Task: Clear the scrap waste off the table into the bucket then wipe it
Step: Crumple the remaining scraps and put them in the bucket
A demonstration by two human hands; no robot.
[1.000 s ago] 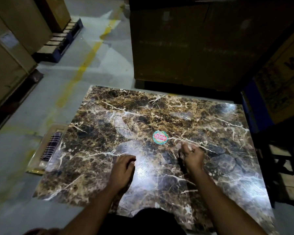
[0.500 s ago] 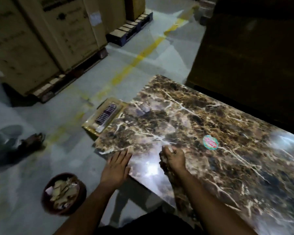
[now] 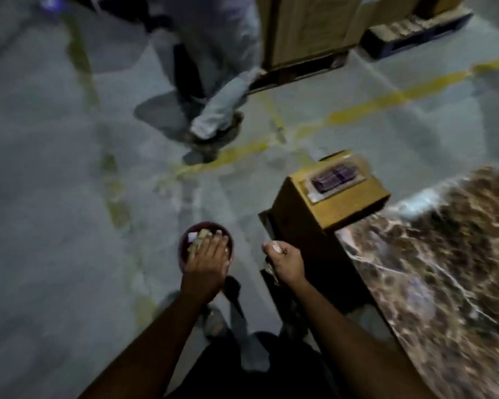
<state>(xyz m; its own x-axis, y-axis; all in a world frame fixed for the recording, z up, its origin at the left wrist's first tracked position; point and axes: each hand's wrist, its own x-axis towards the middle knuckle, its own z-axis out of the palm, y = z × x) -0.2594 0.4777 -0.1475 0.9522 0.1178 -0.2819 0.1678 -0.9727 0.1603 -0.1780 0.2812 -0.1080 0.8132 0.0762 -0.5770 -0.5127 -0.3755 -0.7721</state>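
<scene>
A dark red bucket (image 3: 185, 240) with pale scrap pieces (image 3: 198, 237) in it stands on the floor to the left of the brown marble table (image 3: 432, 263). My left hand (image 3: 206, 267) hangs flat over the bucket, fingers spread, nothing seen in it. My right hand (image 3: 285, 262) is a closed fist beside the table's corner, to the right of the bucket; a dark bit sticks out below the fist, too blurred to name. The frame is motion-blurred.
A yellow-brown box (image 3: 329, 194) with a purple-windowed top stands against the table's far corner. A person's legs (image 3: 216, 110) cross the grey floor beyond the bucket. Cardboard crates on pallets (image 3: 306, 33) stand at the back. Yellow lines mark the floor.
My view swung left from the tabletop down to the floor. Both hands left the table; the left now hovers over the bucket, the right fist is beside it.
</scene>
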